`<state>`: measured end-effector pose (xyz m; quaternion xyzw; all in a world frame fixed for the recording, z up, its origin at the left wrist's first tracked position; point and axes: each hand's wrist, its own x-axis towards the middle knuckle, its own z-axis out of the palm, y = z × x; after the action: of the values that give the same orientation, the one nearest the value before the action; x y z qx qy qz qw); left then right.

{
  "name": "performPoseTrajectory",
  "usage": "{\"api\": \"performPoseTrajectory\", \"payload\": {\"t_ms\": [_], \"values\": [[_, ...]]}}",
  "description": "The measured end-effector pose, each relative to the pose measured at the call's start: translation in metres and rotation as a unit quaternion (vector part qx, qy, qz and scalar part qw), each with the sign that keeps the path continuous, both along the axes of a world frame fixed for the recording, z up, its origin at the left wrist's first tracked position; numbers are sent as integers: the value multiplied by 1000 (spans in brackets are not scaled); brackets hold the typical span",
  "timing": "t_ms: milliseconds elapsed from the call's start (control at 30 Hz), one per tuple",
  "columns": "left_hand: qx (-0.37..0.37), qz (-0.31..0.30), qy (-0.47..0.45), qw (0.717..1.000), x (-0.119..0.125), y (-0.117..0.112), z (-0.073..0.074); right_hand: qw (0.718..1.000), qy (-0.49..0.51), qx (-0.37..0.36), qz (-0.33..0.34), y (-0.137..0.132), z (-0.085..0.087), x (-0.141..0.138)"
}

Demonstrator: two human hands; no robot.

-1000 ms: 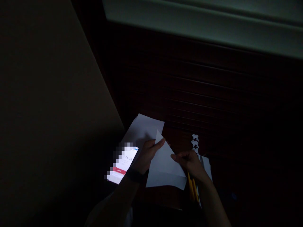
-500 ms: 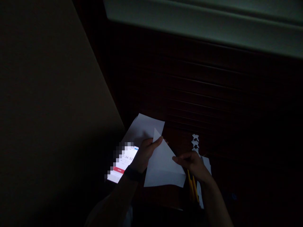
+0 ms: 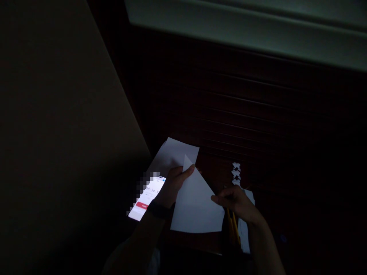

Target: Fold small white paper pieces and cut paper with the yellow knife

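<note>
A white sheet of paper (image 3: 197,206), folded along a slanted edge to a point at the top, is held up between both hands. My left hand (image 3: 174,185) grips it near that point, thumb on the front face and the other fingers mostly behind. Lower on the slanted edge, my right hand (image 3: 233,200) pinches the paper between thumb and fingers. A dark band (image 3: 160,210) is on my left wrist. Behind my left hand lies another white sheet (image 3: 183,149) on the dark table.
A lit phone (image 3: 145,198) showing a running timer lies beside my left forearm. Small folded paper pieces (image 3: 236,173) sit in a column beyond my right hand. Yellow-and-black tools (image 3: 233,227) and more white paper (image 3: 244,233) are under my right wrist. A pale wall (image 3: 71,114) rises on the left.
My left hand and the folded paper have shifted slightly left. My right hand has slid a little down the slanted edge, and the paper's lower part now looks flatter.
</note>
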<state>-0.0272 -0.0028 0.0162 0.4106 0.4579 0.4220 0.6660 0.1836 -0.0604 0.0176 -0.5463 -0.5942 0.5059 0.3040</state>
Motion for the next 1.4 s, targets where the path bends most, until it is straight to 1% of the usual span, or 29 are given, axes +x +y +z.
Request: {"api": "performPoseTrajectory", "payload": {"t_ms": [133,233,333,367,400,433,500,533,567,600,667,700,767,933,1067,1233,1333,1400], "values": [[-9,20,9,1000,-4,3,2,1000,-11,-2,-15,-2,-3,4],[-2,70,29,997,-12,8,5,999,-20,-11,-30,-5,-3,15],[-11,113,43,993,-19,13,4,999,4,-19,-31,-6,-5,32],[-13,119,45,992,-20,14,3,998,19,-15,-50,-5,-7,37],[-11,118,47,992,-20,15,2,996,32,-7,-87,-3,-8,42],[-7,108,51,993,-20,15,1,989,43,11,-139,0,-10,44],[5,70,56,996,-15,12,-2,973,58,40,-220,5,-13,42],[10,35,53,998,-12,9,-2,968,59,50,-238,8,-14,38],[13,8,39,999,-8,7,-3,970,57,49,-231,10,-15,32],[13,-18,26,999,-4,4,-3,975,57,45,-211,12,-15,24],[11,-60,9,998,4,-1,-4,987,78,23,-142,13,-15,7],[10,-70,7,997,8,-3,-4,989,90,16,-114,13,-16,-1],[13,-81,0,997,13,-6,-6,990,100,8,-98,12,-18,-13],[20,-66,-24,997,22,-6,-16,986,86,-8,-139,11,-27,-21],[19,-64,-30,997,23,-5,-20,983,93,-5,-157,10,-27,-22],[13,-60,-28,998,20,-3,-20,983,118,-19,-138,9,-29,-22],[17,-33,-20,999,15,0,-20,983,132,-34,-122,8,-28,-18],[24,-9,-9,1000,10,4,-18,986,122,-32,-105,8,-24,-14]]}}
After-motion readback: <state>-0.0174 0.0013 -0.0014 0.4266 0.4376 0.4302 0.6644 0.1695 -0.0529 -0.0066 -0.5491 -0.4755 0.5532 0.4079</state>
